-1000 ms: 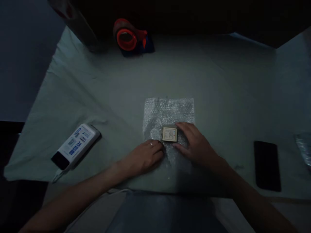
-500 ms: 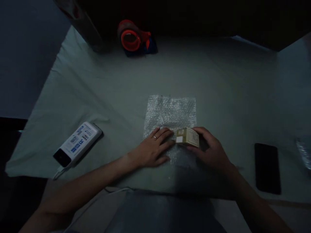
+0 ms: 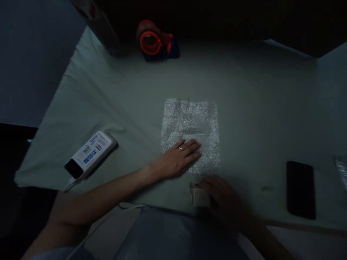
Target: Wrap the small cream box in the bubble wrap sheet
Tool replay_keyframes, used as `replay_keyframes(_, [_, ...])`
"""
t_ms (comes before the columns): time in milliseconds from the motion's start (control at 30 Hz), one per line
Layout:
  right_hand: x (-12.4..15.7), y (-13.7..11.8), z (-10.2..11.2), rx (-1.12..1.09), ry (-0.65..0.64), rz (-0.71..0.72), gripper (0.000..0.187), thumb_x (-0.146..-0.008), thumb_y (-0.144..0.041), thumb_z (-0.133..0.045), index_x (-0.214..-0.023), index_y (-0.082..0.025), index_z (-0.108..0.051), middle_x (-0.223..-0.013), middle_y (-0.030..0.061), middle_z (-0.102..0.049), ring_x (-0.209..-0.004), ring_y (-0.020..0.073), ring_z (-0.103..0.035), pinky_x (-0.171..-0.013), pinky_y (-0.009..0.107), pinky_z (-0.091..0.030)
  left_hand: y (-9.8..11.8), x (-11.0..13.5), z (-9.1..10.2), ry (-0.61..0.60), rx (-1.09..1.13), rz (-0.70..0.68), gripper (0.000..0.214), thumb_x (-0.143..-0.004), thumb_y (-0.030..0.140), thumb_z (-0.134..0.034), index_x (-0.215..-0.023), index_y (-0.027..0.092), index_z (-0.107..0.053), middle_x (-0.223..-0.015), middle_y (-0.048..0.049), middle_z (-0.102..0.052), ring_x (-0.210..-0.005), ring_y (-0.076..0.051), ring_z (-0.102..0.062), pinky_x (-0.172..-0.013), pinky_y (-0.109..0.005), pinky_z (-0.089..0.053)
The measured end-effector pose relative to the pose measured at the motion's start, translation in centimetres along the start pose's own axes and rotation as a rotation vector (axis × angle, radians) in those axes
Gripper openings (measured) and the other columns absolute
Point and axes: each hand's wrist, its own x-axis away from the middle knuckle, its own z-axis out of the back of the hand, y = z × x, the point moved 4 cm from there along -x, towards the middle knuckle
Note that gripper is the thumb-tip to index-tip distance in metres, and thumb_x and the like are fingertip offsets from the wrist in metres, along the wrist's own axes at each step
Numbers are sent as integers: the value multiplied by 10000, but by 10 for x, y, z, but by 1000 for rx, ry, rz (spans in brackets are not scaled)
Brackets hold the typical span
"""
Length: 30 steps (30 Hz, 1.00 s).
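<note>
A sheet of bubble wrap [image 3: 191, 117] lies flat on the cloth-covered table. My left hand [image 3: 180, 157], with a ring on one finger, rests flat on its lower part, fingers stretched out. Close to the table's front edge, my right hand [image 3: 223, 198] holds a small pale box [image 3: 200, 196] by its right side and top. The box is just below the bubble wrap, apart from it. Dim light and blur hide part of the right fingers.
A red and blue tape dispenser [image 3: 151, 43] stands at the back. To the left lies a white power bank [image 3: 90, 153] with a cable plugged in. A black phone [image 3: 300, 189] lies on the right, with a shiny clear item [image 3: 342, 171] at the far right edge.
My right hand has brought the box off the bubble wrap, toward the front edge. My left hand has slid slightly up and right over the wrap and lies flatter. The camera view has shifted slightly.
</note>
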Motion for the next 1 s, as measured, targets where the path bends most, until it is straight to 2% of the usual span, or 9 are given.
replay_keyframes(100, [2,-5,10,-35,50,34,408,-722,-147,-487,-1119,-209,-559,-1016,103,-672,-896,244,-618,-746,394,-525,3,2,-5,25,16,-31,398,-945,150,-373,-1338,127,-430,-1461,-139,-373,-1403,-276,-246,-1127,-476,-281])
replay_keyframes(200, [-4,-9,34,-93,148,79,347,-770,-236,-519,-1116,-217,-516,-948,88,-668,-820,231,-615,-703,375,-519,4,3,-8,37,55,-52,413,-934,114,-368,-1343,112,-418,-1452,-159,-380,-1411,-276,-226,-1109,-479,-320])
replay_keyframes(333, [-43,5,65,-1,276,13,332,-815,-289,-543,-1137,-227,-497,-1006,97,-651,-911,267,-602,-801,433,-487,7,0,-7,72,92,-85,364,-922,122,-385,-1271,86,-479,-1380,-182,-460,-1377,-280,-305,-1086,-481,-361])
replay_keyframes(400, [-70,15,73,29,353,45,371,-803,-286,-579,-1159,-221,-496,-1053,110,-640,-972,282,-590,-827,440,-481,8,-3,-6,83,93,-79,341,-918,135,-393,-1236,86,-506,-1304,-178,-524,-1318,-279,-392,-1061,-464,-396])
replay_keyframes(500, [-107,29,69,-4,268,89,378,-809,-255,-582,-1173,-209,-490,-1106,103,-620,-1039,260,-575,-890,427,-466,10,-6,-7,82,84,-64,357,-926,147,-388,-1267,93,-479,-1259,-159,-553,-1240,-264,-467,-1034,-439,-425])
replay_keyframes(600, [-126,39,60,-11,138,47,394,-812,-248,-583,-1189,-192,-485,-1122,107,-604,-1024,251,-579,-860,406,-482,12,-5,-9,111,58,-64,333,-945,156,-366,-1247,89,-490,-1238,-151,-562,-1216,-257,-479,-1034,-445,-416])
replay_keyframes(733, [-127,43,55,21,111,29,404,-810,-268,-594,-1190,-196,-477,-1118,107,-602,-1026,257,-573,-861,413,-478,15,-2,-12,174,18,-63,286,-955,162,-364,-1173,78,-530,-1190,-152,-580,-1176,-256,-497,-994,-418,-436])
replay_keyframes(900, [-123,45,55,5,167,49,386,-821,-260,-584,-1187,-216,-469,-1120,93,-600,-1011,233,-582,-837,378,-488,19,-3,-7,114,22,-30,276,-952,158,-346,-1132,89,-542,-1116,-146,-593,-1052,-246,-543,-896,-406,-471])
replay_keyframes(1000, [-124,45,57,0,175,77,398,-825,-263,-583,-1202,-222,-459,-1133,90,-600,-1036,234,-578,-860,381,-482,22,-5,-4,82,54,-23,300,-933,249,-399,-1139,81,-540,-1120,-152,-577,-1055,-273,-527,-895,-416,-463])
